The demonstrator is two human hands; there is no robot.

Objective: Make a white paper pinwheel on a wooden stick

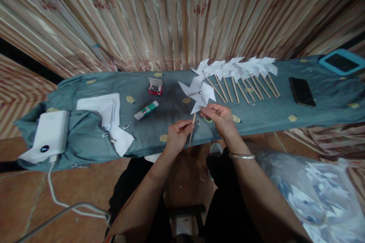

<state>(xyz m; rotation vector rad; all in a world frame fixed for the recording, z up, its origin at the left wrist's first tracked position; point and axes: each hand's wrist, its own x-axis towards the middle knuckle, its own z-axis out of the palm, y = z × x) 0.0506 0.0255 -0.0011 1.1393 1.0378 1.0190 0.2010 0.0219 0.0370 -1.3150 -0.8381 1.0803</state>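
A white paper pinwheel [196, 93] with a silver pin head at its centre is held over the cloth-covered table. My left hand [180, 134] is closed around its wooden stick [191, 136] below the paper. At the lower right blade, my right hand [219, 117] pinches the paper's edge; its fingertips are partly hidden. Just behind, a row of several finished-looking pinwheels [236, 68] overlaps along the far edge, sticks pointing towards me. A small red-and-white box [155, 86] of metal pins lies open to the left, with a glue stick [146, 110] nearer to me.
On the left lie white paper sheets [114, 102], a loose folded paper [122, 140] and a white power bank [51, 131] with a cable. A black phone [302, 92] and a blue-framed tablet [342, 62] lie right. A plastic bag [313, 197] of white paper pieces stands below.
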